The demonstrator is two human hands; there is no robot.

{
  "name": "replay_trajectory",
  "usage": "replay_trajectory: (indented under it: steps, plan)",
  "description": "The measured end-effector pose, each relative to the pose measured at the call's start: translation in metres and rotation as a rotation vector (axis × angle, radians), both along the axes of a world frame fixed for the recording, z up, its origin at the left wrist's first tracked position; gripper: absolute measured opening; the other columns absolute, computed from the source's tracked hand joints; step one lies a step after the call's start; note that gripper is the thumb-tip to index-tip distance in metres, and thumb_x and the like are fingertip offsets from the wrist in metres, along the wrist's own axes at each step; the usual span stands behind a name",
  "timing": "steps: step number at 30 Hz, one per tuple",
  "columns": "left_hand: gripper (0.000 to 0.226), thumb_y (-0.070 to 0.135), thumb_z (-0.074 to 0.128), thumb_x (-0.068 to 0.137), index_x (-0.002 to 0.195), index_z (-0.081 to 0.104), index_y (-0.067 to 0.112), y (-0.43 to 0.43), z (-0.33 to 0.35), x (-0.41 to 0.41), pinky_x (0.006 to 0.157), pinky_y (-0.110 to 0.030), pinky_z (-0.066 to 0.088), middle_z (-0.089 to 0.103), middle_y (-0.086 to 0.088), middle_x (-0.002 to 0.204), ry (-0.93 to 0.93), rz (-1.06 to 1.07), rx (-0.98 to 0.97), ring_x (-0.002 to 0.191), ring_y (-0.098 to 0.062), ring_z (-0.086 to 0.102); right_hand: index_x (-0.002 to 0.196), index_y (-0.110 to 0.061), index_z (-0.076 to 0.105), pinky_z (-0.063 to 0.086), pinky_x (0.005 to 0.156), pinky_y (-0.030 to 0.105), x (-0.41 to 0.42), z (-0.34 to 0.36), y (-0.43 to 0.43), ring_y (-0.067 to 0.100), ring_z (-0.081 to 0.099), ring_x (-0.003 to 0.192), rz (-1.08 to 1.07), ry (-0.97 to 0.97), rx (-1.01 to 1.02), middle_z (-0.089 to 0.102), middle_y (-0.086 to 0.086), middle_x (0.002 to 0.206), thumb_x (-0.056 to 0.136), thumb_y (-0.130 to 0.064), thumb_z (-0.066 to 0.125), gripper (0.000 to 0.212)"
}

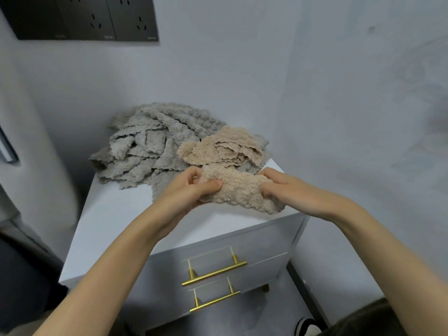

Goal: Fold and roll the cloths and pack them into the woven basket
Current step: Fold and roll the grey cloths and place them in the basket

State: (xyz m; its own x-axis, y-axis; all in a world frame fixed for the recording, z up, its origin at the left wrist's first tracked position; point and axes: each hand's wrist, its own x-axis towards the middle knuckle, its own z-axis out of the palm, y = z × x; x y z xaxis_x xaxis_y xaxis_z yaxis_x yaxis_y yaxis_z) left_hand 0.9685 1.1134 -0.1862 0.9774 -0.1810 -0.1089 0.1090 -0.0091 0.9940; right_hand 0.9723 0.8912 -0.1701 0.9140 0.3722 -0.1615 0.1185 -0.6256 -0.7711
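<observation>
Drawer handles (213, 272): brass, under the counter (116, 226) front.
Beige roll (238, 190): rolled cloth held just above the counter's near edge. The left hand (191, 187) pinches one end and the right hand (283, 187) grips the other. Advice: keep the ends level and the turns tight so the roll holds.
Loose beige cloth (218, 147): just behind.
Grey cloths (150, 141): heaped beyond, unfolded.
Woven basket: not in view.

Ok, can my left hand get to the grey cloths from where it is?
Probably yes. The grey cloths lie just beyond the left hand on the cabinet top, with nothing between them. But its fingers grip one end of the beige roll, so it would have to let go first.
</observation>
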Motion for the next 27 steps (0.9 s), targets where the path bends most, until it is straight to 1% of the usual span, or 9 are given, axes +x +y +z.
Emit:
replay_trajectory:
  steps: [2, 4, 7, 12, 15, 19, 22, 24, 27]
  plan:
    - [0.041, 0.004, 0.065, 0.084, 0.119, 0.049, -0.01, -0.01, 0.006, -0.004, 0.072, -0.02, 0.056, 0.067, -0.014, 0.098, -0.04, 0.0, 0.005, 0.079, -0.015, 0.066, 0.094, -0.023, 0.049, 0.039, 0.065, 0.018, -0.011, 0.007, -0.008, 0.009, 0.043, 0.073, -0.007, 0.003, -0.003, 0.048, -0.008, 0.083, 0.073, -0.044, 0.041, 0.03]
    - [0.04, 0.003, 0.065, 0.084, 0.118, 0.049, -0.009, -0.019, 0.012, -0.007, 0.074, -0.023, 0.056, 0.067, -0.013, 0.096, -0.078, -0.031, 0.007, 0.078, -0.015, 0.066, 0.102, -0.024, 0.049, 0.042, 0.068, 0.018, -0.022, 0.011, -0.015, 0.01, 0.049, 0.079, -0.002, 0.03, 0.012, 0.054, -0.006, 0.09, 0.074, -0.047, 0.044, 0.037]
    - [0.038, 0.003, 0.064, 0.084, 0.117, 0.05, -0.01, -0.035, 0.015, -0.01, 0.085, -0.035, 0.052, 0.066, -0.015, 0.099, -0.109, -0.088, 0.013, 0.085, -0.021, 0.064, 0.103, -0.032, 0.046, 0.042, 0.071, 0.026, -0.039, 0.015, -0.023, 0.008, 0.054, 0.081, -0.025, 0.055, 0.002, 0.061, -0.006, 0.097, 0.075, -0.054, 0.047, 0.036]
    - [0.027, 0.005, 0.059, 0.087, 0.112, 0.052, -0.002, -0.076, 0.017, -0.024, 0.075, -0.026, 0.053, 0.065, -0.006, 0.091, -0.1, -0.223, -0.026, 0.079, -0.011, 0.064, 0.1, -0.034, 0.037, 0.038, 0.07, 0.032, -0.068, 0.02, -0.045, 0.013, 0.047, 0.079, -0.136, -0.019, -0.013, 0.057, 0.009, 0.107, 0.079, -0.05, 0.039, 0.027]
    - [0.029, 0.011, 0.06, 0.089, 0.114, 0.051, 0.0, -0.102, 0.014, -0.036, 0.084, -0.036, 0.048, 0.062, -0.009, 0.097, -0.091, -0.293, -0.011, 0.088, -0.016, 0.06, 0.096, -0.034, 0.038, 0.038, 0.071, 0.029, -0.091, 0.017, -0.067, 0.008, 0.046, 0.076, -0.231, -0.068, -0.017, 0.055, 0.0, 0.095, 0.086, -0.045, 0.041, 0.015]
    - [0.029, 0.024, 0.062, 0.09, 0.113, 0.057, 0.008, -0.139, 0.007, -0.06, 0.081, -0.033, 0.05, 0.066, -0.008, 0.106, -0.121, -0.379, 0.07, 0.092, -0.015, 0.062, 0.096, -0.028, 0.04, 0.035, 0.062, 0.017, -0.132, 0.011, -0.103, -0.005, 0.042, 0.066, -0.274, -0.086, -0.034, 0.046, -0.009, 0.087, 0.097, -0.029, 0.043, 0.003]
    - [0.031, 0.029, 0.062, 0.09, 0.114, 0.06, 0.009, -0.167, 0.002, -0.082, 0.093, -0.039, 0.049, 0.068, -0.01, 0.112, -0.105, -0.434, 0.074, 0.105, -0.023, 0.063, 0.101, -0.026, 0.041, 0.037, 0.068, 0.024, -0.165, 0.007, -0.128, 0.002, 0.045, 0.074, -0.331, -0.057, -0.049, 0.048, -0.007, 0.09, 0.097, -0.029, 0.045, 0.006]
    - [0.032, 0.03, 0.06, 0.091, 0.115, 0.062, 0.009, -0.185, -0.002, -0.096, 0.094, -0.036, 0.051, 0.07, -0.008, 0.109, -0.098, -0.49, 0.066, 0.102, -0.02, 0.065, 0.103, -0.023, 0.041, 0.037, 0.071, 0.028, -0.185, 0.002, -0.143, 0.008, 0.045, 0.078, -0.376, -0.029, -0.058, 0.047, -0.004, 0.09, 0.097, -0.026, 0.045, 0.008]
    - [0.031, 0.03, 0.056, 0.094, 0.115, 0.064, 0.009, -0.21, -0.013, -0.117, 0.089, -0.026, 0.053, 0.071, -0.004, 0.106, -0.095, -0.6, 0.069, 0.099, -0.015, 0.067, 0.102, -0.019, 0.041, 0.035, 0.067, 0.024, -0.216, -0.008, -0.165, 0.009, 0.041, 0.076, -0.425, 0.005, -0.048, 0.044, -0.002, 0.088, 0.096, -0.022, 0.047, 0.008]
